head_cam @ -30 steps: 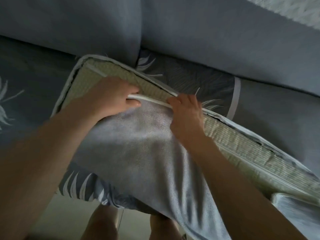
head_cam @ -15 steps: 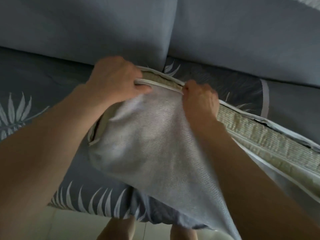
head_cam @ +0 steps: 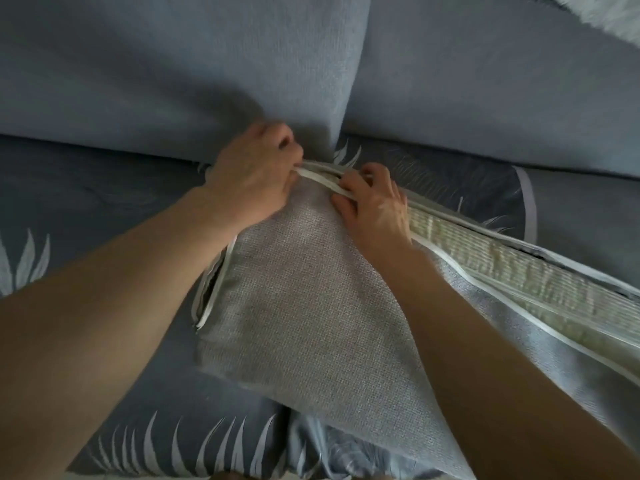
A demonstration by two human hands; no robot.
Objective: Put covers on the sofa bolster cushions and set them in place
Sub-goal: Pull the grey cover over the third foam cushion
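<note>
A grey woven cover [head_cam: 304,306] with white piping lies over a flat cushion on the sofa seat. The cushion's pale green quilted inner [head_cam: 519,271] shows along the open right edge. My left hand [head_cam: 252,174] grips the white piped edge at the cushion's far corner, close to the sofa back. My right hand [head_cam: 374,199] pinches the same piped edge just to the right, fingers curled over it. The cushion's left side has a slit where the cover gapes.
Two blue-grey back cushions [head_cam: 173,71] stand behind, with a seam between them. The seat [head_cam: 86,216] wears a dark cover with white leaf prints. A pale fluffy thing [head_cam: 613,12] shows at the top right corner. Pale floor shows at the bottom edge.
The cover's piped edge has been drawn up over the cushion's far left corner, hiding the green inner there. Both hands have moved toward the sofa back and closer together.
</note>
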